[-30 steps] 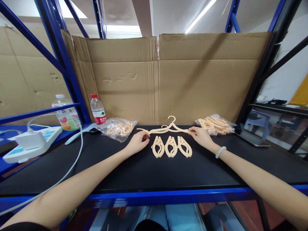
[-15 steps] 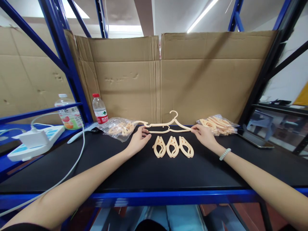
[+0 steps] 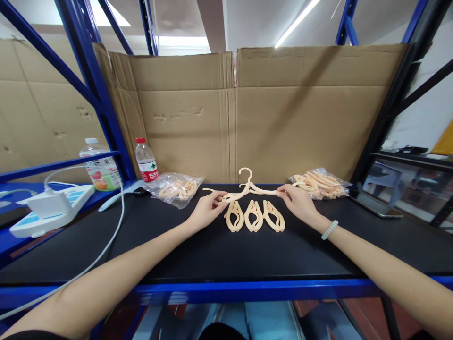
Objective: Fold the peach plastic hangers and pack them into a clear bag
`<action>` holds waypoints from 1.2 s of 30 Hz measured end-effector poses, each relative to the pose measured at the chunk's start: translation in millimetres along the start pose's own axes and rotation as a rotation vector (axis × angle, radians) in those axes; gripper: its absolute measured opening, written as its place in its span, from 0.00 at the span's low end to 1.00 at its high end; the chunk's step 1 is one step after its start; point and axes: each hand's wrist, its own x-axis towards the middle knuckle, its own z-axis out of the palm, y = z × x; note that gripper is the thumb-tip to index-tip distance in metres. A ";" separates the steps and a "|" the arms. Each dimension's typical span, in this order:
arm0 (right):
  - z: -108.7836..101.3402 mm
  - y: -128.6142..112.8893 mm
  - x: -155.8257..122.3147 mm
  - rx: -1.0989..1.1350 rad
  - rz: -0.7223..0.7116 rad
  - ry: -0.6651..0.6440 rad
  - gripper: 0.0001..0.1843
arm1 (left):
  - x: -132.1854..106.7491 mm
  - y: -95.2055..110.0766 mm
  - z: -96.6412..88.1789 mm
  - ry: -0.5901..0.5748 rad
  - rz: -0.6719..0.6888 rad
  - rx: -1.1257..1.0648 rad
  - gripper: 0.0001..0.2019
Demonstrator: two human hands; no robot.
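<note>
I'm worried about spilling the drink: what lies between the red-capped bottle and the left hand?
In the head view, a clear plastic bag with cream pieces inside lies between the bottle and the left hand.

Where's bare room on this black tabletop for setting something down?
Free: the black tabletop between three folded beige plastic hangers and the blue metal front rail. Crowded: just behind those hangers, where the left hand and right hand hold a hooked beige plastic hanger.
</note>
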 end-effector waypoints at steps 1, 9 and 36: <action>-0.6 -0.5 -0.1 -0.009 0.005 -0.002 0.09 | -0.3 1.6 -0.3 -0.009 -0.001 0.004 0.18; -5.7 -3.7 2.0 -0.044 -0.063 0.025 0.09 | 0.2 2.7 0.0 -0.002 -0.002 0.022 0.18; -6.4 -11.3 4.7 1.169 0.385 0.196 0.16 | 2.7 17.3 -2.5 0.071 -0.176 -0.499 0.18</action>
